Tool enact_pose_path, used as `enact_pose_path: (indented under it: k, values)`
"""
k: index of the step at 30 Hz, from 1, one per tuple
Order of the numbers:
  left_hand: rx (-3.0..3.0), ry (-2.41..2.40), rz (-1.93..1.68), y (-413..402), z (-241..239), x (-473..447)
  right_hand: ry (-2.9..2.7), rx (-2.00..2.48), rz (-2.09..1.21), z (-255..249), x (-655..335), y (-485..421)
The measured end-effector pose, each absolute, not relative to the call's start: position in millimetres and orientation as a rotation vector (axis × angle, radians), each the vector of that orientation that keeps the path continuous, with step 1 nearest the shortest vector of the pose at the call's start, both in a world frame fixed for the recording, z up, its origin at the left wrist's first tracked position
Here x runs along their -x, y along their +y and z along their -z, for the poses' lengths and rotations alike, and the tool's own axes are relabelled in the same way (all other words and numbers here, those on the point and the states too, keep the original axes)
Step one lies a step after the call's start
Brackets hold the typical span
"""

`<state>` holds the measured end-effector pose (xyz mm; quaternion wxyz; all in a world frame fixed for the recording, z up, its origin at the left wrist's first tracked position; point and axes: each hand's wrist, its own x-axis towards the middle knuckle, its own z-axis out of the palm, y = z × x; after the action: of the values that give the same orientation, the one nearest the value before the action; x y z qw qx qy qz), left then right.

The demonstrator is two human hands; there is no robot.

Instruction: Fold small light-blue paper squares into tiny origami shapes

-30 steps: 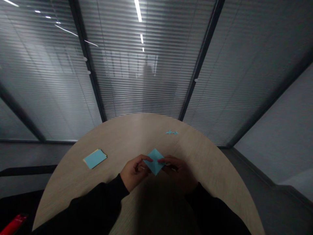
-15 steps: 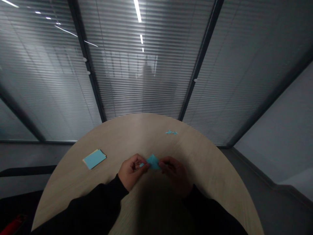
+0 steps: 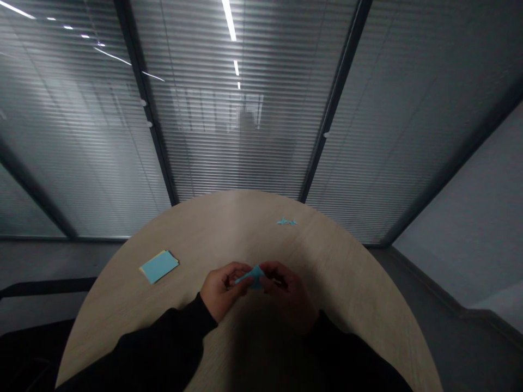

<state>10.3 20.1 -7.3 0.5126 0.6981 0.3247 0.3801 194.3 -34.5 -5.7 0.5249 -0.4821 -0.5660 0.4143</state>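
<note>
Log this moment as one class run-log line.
left hand: pinching folded blue paper | right hand: pinching same paper | nearby: blue sheets

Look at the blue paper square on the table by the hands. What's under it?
A thin strip of pale yellow paper peeks out along the top edge of the blue paper square, so another sheet lies beneath it. The rest of that sheet is covered, and I can't see how many sheets there are.

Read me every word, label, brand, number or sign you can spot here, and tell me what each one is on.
No readable text, labels, brands, numbers or signs are visible.
None shows on the folded blue paper pinched by the left hand and right hand.
None shows on the blue paper stack or small blue paper piece.
</note>
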Motion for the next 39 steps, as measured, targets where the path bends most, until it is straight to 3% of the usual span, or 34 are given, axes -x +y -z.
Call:
enact_pose_path:
  k: [39]
  values:
    - [-1.719,0.861,-0.902,20.4,4.6,-11.7,-1.243,1.381,-0.906,-2.7,-194.8,-33.9]
